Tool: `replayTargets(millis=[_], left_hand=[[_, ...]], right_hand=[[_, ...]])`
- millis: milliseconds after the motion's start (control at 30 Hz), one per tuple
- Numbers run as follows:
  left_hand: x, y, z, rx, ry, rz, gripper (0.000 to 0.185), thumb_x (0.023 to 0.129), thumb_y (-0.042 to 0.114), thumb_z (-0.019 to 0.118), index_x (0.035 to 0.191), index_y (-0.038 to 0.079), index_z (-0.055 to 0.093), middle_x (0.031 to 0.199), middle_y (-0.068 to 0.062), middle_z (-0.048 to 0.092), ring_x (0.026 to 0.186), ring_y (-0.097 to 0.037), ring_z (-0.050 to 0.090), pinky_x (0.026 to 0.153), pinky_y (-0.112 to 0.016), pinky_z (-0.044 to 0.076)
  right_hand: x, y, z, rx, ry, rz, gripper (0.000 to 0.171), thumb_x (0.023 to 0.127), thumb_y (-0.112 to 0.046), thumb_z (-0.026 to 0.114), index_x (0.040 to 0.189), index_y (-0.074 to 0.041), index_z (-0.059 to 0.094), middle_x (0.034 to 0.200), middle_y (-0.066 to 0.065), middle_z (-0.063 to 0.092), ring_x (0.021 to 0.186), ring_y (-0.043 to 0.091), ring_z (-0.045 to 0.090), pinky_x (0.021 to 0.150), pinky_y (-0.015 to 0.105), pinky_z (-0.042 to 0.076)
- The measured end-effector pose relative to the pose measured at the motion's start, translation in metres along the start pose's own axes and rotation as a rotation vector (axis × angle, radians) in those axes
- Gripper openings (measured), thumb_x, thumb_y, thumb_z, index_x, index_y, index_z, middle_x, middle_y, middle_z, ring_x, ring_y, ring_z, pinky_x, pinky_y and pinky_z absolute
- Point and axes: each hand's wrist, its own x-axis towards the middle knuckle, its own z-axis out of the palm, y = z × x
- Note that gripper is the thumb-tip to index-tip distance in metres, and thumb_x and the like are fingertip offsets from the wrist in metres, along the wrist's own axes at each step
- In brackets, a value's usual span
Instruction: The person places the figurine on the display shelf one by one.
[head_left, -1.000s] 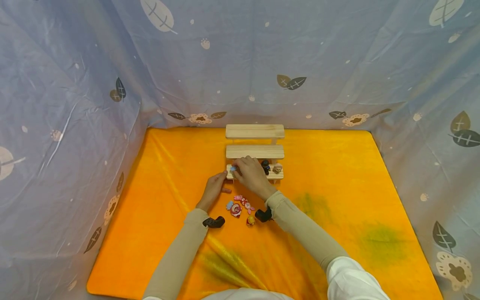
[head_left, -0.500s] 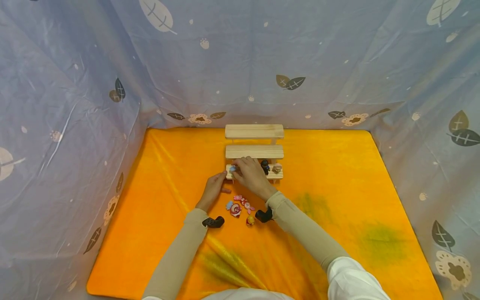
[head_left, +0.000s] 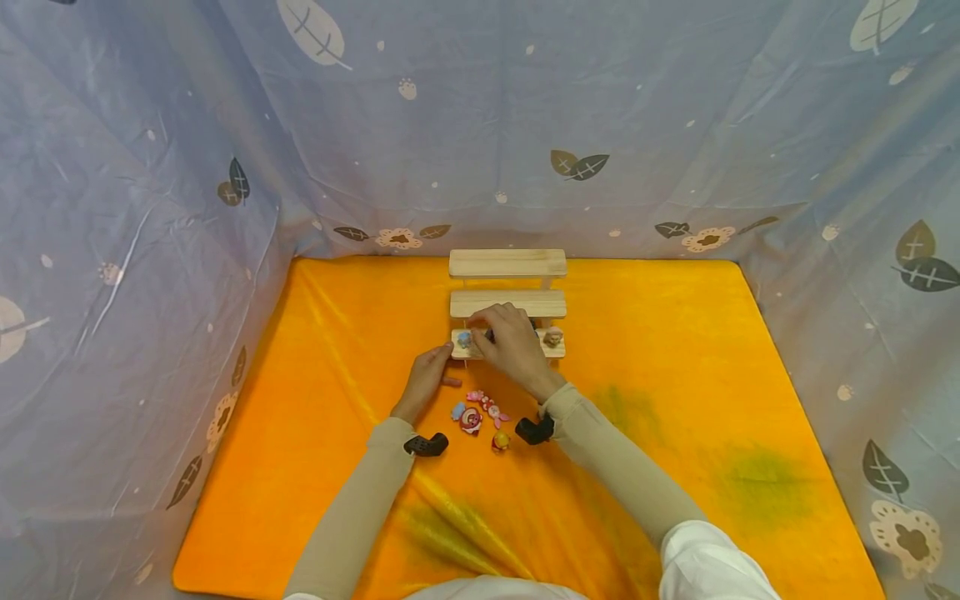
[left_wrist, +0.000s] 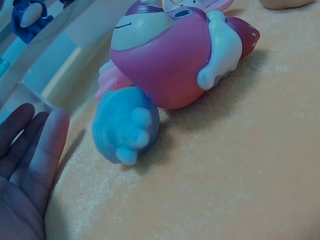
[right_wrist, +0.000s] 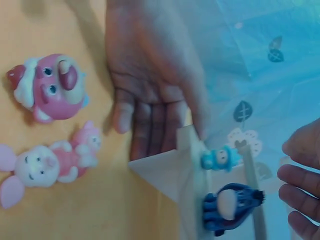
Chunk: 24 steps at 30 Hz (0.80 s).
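A light blue figurine (right_wrist: 220,159) stands upright at the left end of the lowest board of a wooden three-step display stand (head_left: 508,263). Beside it on that board is a dark blue donkey figurine (right_wrist: 232,206). My right hand (head_left: 513,342) hovers over the board just right of the light blue one, fingers loosely bent and apart from it, with nothing held. My left hand (head_left: 427,379) has its fingers extended, fingertips right at the left end of the lowest board. At the board's right end sits a small beige-headed figurine (head_left: 553,336).
In front of the stand on the orange mat (head_left: 660,358) lie a pink bear figurine (right_wrist: 60,87), a pink piglet figurine (right_wrist: 42,167), a round blue figurine (left_wrist: 127,125) and a yellow-and-red figurine (head_left: 501,441). Grey-blue leaf-print curtains (head_left: 480,125) enclose the mat.
My right hand has let go of the light blue figurine and shifted slightly right, leaving it standing on the lowest board. The left hand has stayed put.
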Motion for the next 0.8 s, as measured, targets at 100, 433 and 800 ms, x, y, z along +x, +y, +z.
replayTargets(millis=[100, 433, 800], left_hand=[[0.000, 0.000, 0.000, 0.006, 0.004, -0.012, 0.060, 0.103, 0.057, 0.046, 0.136, 0.009, 0.065, 0.123, -0.017, 0.069, 0.073, -0.021, 0.076, 0.101, -0.045, 0.055], [0.000, -0.002, 0.000, 0.007, 0.006, -0.031, 0.063, 0.102, 0.059, 0.047, 0.137, 0.009, 0.063, 0.124, -0.016, 0.069, 0.072, -0.018, 0.076, 0.107, -0.047, 0.051], [-0.001, 0.001, 0.001, -0.003, 0.007, -0.035, 0.063, 0.102, 0.059, 0.048, 0.139, 0.011, 0.062, 0.131, -0.015, 0.067, 0.074, -0.021, 0.076, 0.110, -0.048, 0.049]], right_hand=[[-0.001, -0.002, -0.007, 0.023, 0.031, -0.012, 0.015, 0.098, -0.015, 0.066, 0.111, -0.012, 0.073, 0.106, 0.003, 0.073, 0.090, 0.022, 0.059, 0.087, 0.041, 0.046], [-0.003, -0.004, -0.018, 0.064, 0.052, 0.013, 0.016, 0.098, -0.010, 0.066, 0.111, -0.007, 0.073, 0.105, 0.008, 0.073, 0.095, 0.026, 0.062, 0.092, 0.044, 0.051], [-0.022, -0.009, -0.029, 0.348, -0.002, 0.126, 0.017, 0.100, -0.012, 0.063, 0.114, -0.007, 0.071, 0.107, 0.007, 0.072, 0.087, 0.019, 0.065, 0.078, 0.034, 0.058]])
